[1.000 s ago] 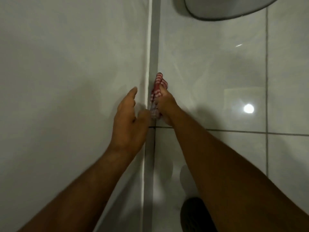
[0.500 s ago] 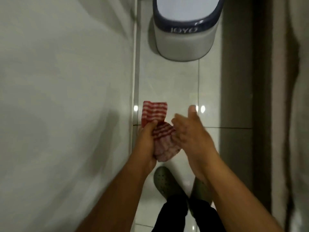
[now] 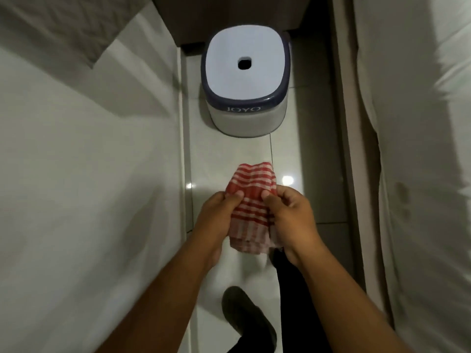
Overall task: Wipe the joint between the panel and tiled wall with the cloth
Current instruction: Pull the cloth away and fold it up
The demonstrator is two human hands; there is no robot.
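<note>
Both hands, left (image 3: 219, 215) and right (image 3: 290, 220), clamped on cloth (image 3: 251, 200), right of joint (image 3: 182, 149). Fold a firm edge, then press into joint.

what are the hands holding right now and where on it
Both hands hold the red-and-white striped cloth. The left hand pinches its left side and the right hand its right side, near the middle, thumbs on top.

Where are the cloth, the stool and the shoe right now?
cloth (image 3: 251, 197): head view, striped middle between both hands.
stool (image 3: 244, 87): head view, white seat below its hole.
shoe (image 3: 244, 314): head view, dark upper at bottom centre.
</note>
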